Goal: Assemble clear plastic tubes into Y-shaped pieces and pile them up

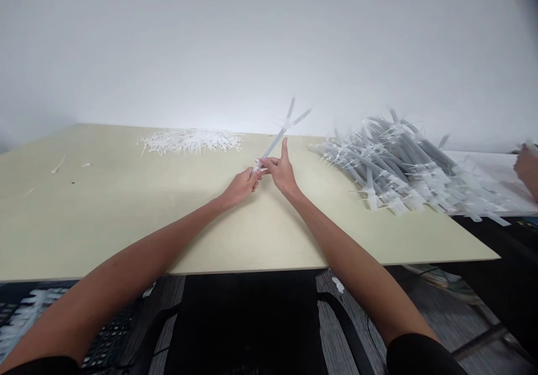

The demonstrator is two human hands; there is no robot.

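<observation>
A thin grey tube (274, 144) slants up and away from my hands, with its far end forking into two short branches. A pale, translucent piece sits at its near end, and fine white strands stick out near the fork. My left hand (244, 185) is closed around the near end. The fingers of my right hand (282, 173) bend in at the same end, just above the left fingers, with one digit pointing straight up. What lies between the right fingertips is partly hidden.
A heap of white cable ties (191, 140) lies at the back left. Many similar grey tubes (390, 159) are piled at right. A few loose ties (59, 165) lie far left. Another person's hand (527, 167) shows at the right edge. A black chair (252, 319) stands below the table's front edge.
</observation>
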